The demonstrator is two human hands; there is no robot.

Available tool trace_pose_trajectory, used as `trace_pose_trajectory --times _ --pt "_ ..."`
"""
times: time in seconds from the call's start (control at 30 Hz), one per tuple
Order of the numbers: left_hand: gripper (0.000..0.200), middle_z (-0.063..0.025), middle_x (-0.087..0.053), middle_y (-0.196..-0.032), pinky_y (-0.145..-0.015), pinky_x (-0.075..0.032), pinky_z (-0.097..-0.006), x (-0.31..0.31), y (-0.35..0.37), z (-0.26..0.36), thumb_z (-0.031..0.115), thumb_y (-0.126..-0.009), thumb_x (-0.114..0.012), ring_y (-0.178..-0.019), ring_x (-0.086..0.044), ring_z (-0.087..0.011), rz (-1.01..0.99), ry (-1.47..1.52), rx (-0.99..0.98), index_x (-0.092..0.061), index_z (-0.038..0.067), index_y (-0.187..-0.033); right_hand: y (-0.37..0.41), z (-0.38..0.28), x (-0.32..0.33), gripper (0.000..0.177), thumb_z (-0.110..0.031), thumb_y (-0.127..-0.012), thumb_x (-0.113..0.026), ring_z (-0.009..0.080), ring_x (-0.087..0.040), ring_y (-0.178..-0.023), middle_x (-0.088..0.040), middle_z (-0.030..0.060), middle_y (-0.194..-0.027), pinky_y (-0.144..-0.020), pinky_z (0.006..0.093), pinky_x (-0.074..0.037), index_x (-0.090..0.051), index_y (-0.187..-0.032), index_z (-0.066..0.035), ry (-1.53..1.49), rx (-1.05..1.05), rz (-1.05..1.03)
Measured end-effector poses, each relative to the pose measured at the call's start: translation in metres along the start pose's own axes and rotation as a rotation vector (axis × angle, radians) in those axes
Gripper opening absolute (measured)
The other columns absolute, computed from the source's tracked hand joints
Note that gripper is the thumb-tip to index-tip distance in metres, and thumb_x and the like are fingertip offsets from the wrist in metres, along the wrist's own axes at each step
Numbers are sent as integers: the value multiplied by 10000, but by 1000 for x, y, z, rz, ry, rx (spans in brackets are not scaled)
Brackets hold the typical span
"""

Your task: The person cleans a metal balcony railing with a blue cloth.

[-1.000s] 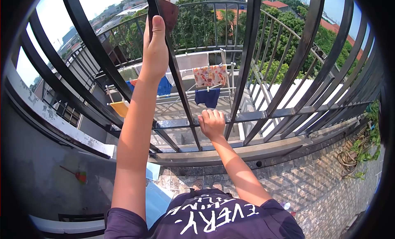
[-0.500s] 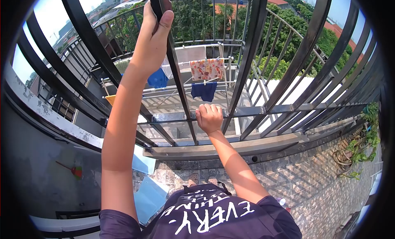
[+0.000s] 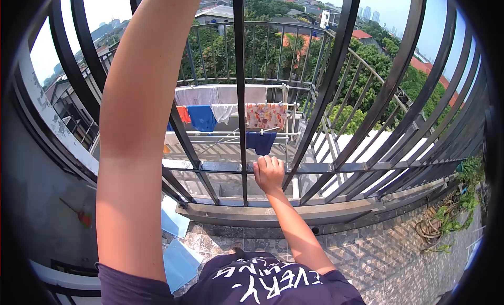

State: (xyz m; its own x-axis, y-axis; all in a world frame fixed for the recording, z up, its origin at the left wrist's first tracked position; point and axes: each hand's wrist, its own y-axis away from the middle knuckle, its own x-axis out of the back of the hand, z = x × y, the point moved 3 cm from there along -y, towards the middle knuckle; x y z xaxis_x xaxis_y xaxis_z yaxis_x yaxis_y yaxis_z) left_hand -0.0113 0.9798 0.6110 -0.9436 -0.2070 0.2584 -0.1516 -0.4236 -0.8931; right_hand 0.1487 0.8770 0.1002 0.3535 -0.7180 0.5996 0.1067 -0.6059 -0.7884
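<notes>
My right hand (image 3: 269, 174) is closed around the horizontal rail (image 3: 310, 168) of a black metal railing, just right of a vertical bar (image 3: 240, 84). My left forearm (image 3: 134, 100) reaches up past the top edge of the view, so the left hand and anything in it are hidden. Beyond the bars, close above my right hand, dark blue shorts (image 3: 259, 142) hang on a white drying rack (image 3: 294, 124). A patterned cloth (image 3: 266, 116) and a blue cloth (image 3: 202, 118) hang there too.
A low ledge (image 3: 236, 216) runs under the railing. Light blue sheets (image 3: 181, 263) lie on the tiled floor (image 3: 362, 252) at my left. A leafy plant (image 3: 464, 200) stands at the right. A red-headed broom (image 3: 84, 218) shows at the left.
My left hand, earlier visible at a vertical bar with something dark in its grip, has risen out of view. The right hand stays on the rail. The view has tilted upward.
</notes>
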Motion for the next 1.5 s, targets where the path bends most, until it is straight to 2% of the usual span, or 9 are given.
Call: trace_pose_trajectory --times 0.2,0.33,0.5,0.67,0.77,0.93,1.17,1.27,1.5 --pt "446 -142 -561 -1196 -982 -430 -360 -65 201 -20 278 -1084 -455 -1052 -566 -269 -38 115 63 -360 39 -1448 4 -7 0 198 -277 -903 -607 285 -551 -889 -565 73 -916 -825 449 -413 -555 -966 -96 24 -87 -8" --pt "492 -220 -500 -1416 -1113 -361 -427 -98 349 -47 125 -1057 -452 -1378 -461 -378 -180 93 355 -249 35 -1496 7 -11 -2 192 -257 -900 -613 276 -548 -898 -553 69 -929 -851 442 -404 -535 -975 -99 62 -113 39" --pt "497 -224 -422 -1482 -1151 -307 -445 -121 461 -92 101 -1046 -462 -1439 -382 -351 -417 264 566 -223 29 -1475 5 -9 4 193 -245 -909 -615 277 -549 -905 -554 75 -942 -852 431 -400 -525 -983 -92 -71 -94 -7" --pt "421 -139 -486 -1310 -1103 -335 -391 -112 428 -84 301 -1063 -473 -1236 -461 -221 -284 366 701 -361 39 -1372 7 -6 9 213 -255 -908 -629 275 -550 -948 -562 70 -972 -862 428 -393 -527 -1005 -95 -112 -60 -25" --pt "565 -113 -570 -1192 -1040 -417 -365 -100 335 -59 531 -1057 -394 -1133 -571 -213 -65 613 493 -400 53 -1359 8 -5 9 234 -265 -906 -644 267 -546 -988 -577 61 -1004 -880 433 -377 -528 -1022 -98 -83 -60 -82" --pt "882 -51 -497 -806 -672 -407 -288 -87 252 -55 828 -918 -245 -687 -498 -156 -88 972 409 -528 2 -1043 9 -1 18 245 -264 -918 -640 279 -555 -1015 -602 72 -1051 -897 428 -371 -535 -1052 -88 -244 -92 -116" --pt "749 -23 -387 -590 -536 -347 -263 -133 410 -109 781 -958 -212 -520 -421 -154 -58 881 791 -414 89 -756 26 14 48 269 -278 -1043 -478 365 -581 -994 -595 157 -1016 -907 430 -428 -541 -1043 -17 -689 -360 137" --pt "796 -17 -381 -605 -544 -338 -269 -120 370 -105 836 -914 -211 -525 -396 -143 -262 923 656 -407 79 -761 38 22 77 316 -281 -1065 -436 365 -571 -935 -566 167 -940 -833 396 -454 -549 -981 2 -756 -454 148" --pt "886 -1 -371 -618 -478 -283 -241 -91 236 -50 911 -831 -164 -504 -351 -106 -112 1015 511 -422 65 -788 50 28 87 297 -251 -1054 -447 329 -538 -845 -547 140 -886 -792 387 -436 -554 -925 -6 -789 -538 188"
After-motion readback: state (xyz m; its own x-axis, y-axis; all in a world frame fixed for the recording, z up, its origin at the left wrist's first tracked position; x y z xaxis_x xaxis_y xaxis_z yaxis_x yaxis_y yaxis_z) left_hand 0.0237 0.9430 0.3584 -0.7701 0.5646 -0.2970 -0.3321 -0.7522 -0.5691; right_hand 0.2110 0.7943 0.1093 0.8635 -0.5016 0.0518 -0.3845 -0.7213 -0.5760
